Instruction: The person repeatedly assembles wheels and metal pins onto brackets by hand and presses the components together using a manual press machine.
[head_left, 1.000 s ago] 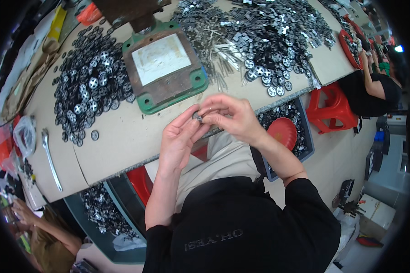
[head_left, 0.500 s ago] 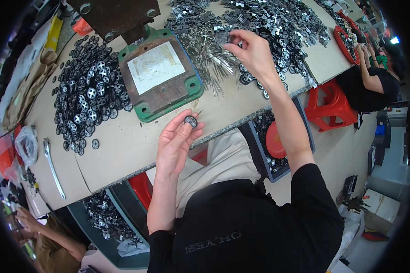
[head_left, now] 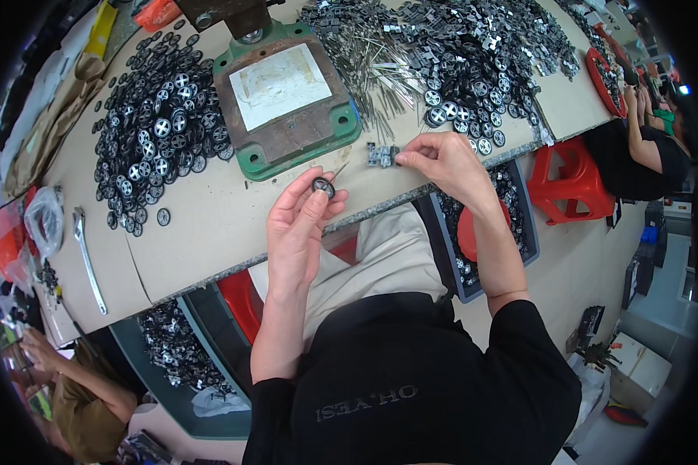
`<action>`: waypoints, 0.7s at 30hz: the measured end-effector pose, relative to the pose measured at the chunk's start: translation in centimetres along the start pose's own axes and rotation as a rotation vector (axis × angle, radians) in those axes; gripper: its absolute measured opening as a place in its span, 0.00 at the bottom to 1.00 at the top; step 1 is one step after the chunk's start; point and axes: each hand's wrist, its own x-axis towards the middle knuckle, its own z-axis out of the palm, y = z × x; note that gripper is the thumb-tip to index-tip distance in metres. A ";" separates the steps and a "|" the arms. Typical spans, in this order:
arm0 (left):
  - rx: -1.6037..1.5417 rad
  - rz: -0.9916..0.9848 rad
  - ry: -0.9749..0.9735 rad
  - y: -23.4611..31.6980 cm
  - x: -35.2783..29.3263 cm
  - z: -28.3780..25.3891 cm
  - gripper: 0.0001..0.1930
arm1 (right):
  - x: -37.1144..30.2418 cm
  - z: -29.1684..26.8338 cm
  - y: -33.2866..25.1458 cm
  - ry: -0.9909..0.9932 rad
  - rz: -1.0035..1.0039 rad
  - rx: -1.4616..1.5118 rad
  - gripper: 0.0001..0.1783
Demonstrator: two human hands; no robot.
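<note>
Left hand: the left hand (head_left: 301,225) is raised just over the near edge of the desk (head_left: 202,225), fingers curled, thumb and forefinger pinched on a small black wheel (head_left: 323,187) with a thin metal pin (head_left: 340,170) sticking up out of it.
Right hand: the right hand (head_left: 442,163) reaches a little farther in, its fingertips closed on a small grey metal clip (head_left: 383,154) that rests on the desk surface.
Wheel position: held in the air between the green base and the desk's near edge, just left of the clip.
Press base: a green-rimmed steel base plate (head_left: 287,97) sits just beyond both hands, a pale sheet on top.
Left pile: a heap of black wheels with white cross hubs (head_left: 159,139) spreads left of the base.
Far pile: loose metal pins (head_left: 380,70) and more wheels and clips (head_left: 481,54) cover the far right of the desk.
Edge items: a metal wrench (head_left: 85,256) lies at the left end of the desk.
Below: a red stool (head_left: 570,182) stands to the right, beside another person's arm (head_left: 636,132).
</note>
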 end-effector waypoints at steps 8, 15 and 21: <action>0.005 -0.043 -0.011 -0.4 -0.3 0.3 0.17 | 0.5 2.0 0.6 0.189 -0.624 -0.275 0.15; 0.122 -0.027 -0.025 -0.5 -0.2 0.7 0.17 | -1.3 2.8 0.0 0.102 -0.327 0.543 0.12; 0.143 -0.041 -0.034 -0.7 -0.2 1.3 0.16 | -1.8 3.3 -0.1 -0.037 -0.131 0.976 0.13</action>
